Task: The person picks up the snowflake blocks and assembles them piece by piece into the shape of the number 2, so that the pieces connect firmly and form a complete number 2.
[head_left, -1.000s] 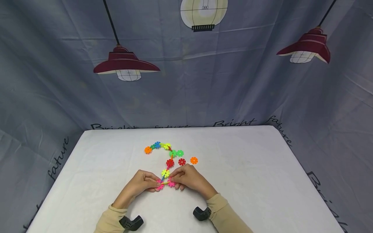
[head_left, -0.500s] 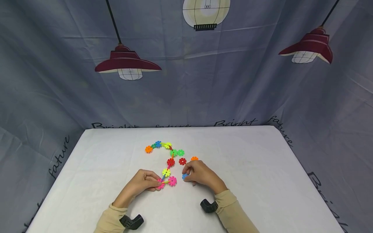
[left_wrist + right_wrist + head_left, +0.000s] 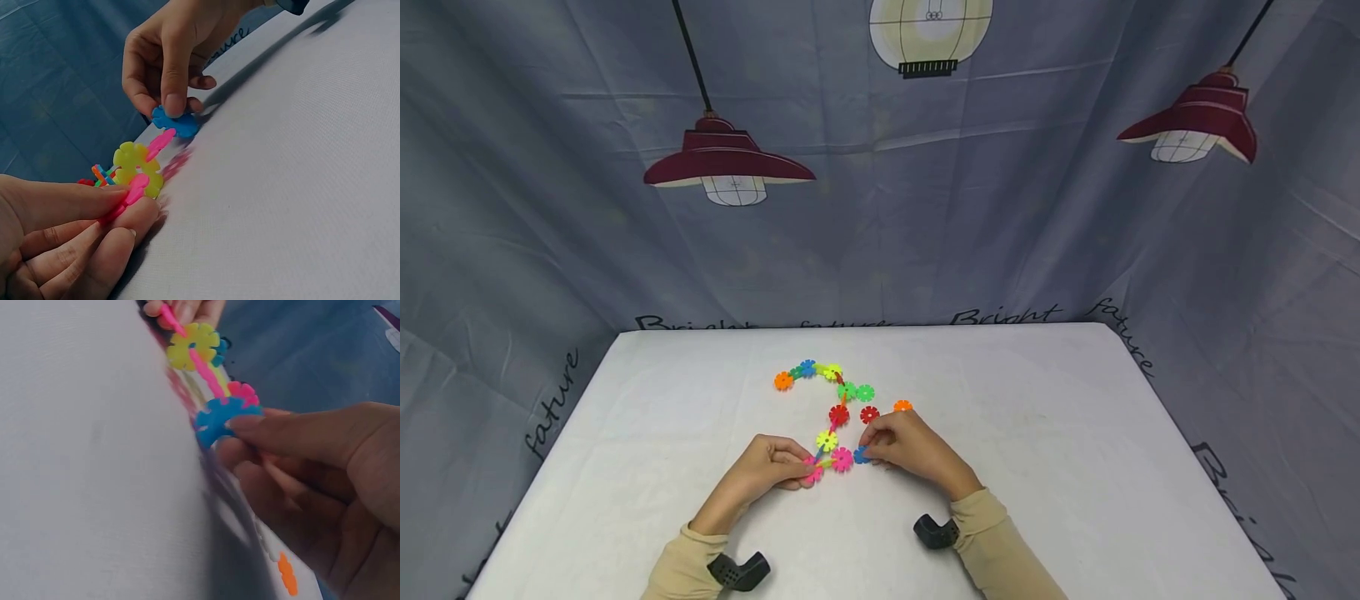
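Note:
A curved chain of notched snowflake discs lies on the white table, running from an orange disc [image 3: 783,381] at its far end to a pink disc [image 3: 842,459] near the hands. My left hand [image 3: 775,465] pinches another pink disc [image 3: 132,195] of the chain between thumb and fingers. Between the two pink discs stands a yellow disc [image 3: 130,160], slotted on edge. My right hand [image 3: 910,448] pinches a blue disc [image 3: 220,421] between thumb and finger, its notched edge right at the free pink disc's rim.
Loose discs lie right of the chain: a green one [image 3: 865,392], a red one [image 3: 869,414] and an orange one [image 3: 902,406], partly hidden behind the right hand. A grey printed curtain [image 3: 880,208] surrounds the back of the white table [image 3: 1037,400].
My right hand left the pink disc, moved right to the blue disc, and brought it back leftward to the chain's end. My left hand keeps its pinch, almost unmoved.

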### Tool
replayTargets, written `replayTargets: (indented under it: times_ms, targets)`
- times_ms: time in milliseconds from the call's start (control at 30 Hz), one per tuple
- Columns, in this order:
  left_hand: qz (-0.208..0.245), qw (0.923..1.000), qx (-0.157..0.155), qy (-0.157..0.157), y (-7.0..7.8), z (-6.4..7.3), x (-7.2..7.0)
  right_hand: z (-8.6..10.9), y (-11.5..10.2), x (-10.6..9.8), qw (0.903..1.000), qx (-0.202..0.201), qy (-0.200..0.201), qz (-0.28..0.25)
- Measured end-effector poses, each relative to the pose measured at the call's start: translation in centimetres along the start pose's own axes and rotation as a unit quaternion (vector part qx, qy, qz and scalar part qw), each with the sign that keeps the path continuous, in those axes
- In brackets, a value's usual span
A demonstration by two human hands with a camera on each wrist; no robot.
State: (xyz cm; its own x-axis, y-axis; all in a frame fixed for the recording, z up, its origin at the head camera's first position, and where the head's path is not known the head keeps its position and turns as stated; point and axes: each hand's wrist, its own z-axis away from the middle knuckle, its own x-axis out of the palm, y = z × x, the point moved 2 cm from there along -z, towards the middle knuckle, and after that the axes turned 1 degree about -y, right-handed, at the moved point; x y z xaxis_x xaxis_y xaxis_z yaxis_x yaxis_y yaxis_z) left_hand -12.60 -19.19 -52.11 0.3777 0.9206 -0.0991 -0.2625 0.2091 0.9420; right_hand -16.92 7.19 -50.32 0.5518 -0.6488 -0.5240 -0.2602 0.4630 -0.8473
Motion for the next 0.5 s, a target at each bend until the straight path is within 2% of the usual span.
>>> replayTargets:
  times_ms: [233, 500]
  targets:
    - [0.003, 1.0000, 0.002, -0.003, -0.15, 0.01, 0.01, -0.01, -0.37, 0.28, 0.9935, -0.032, 0.051, 0.096]
    - [0.001, 1.0000, 0.001, 0.000, -0.05, 0.06, -0.03, 0.10, -0.75, 0.56, 0.9861, -0.050, 0.058, 0.147]
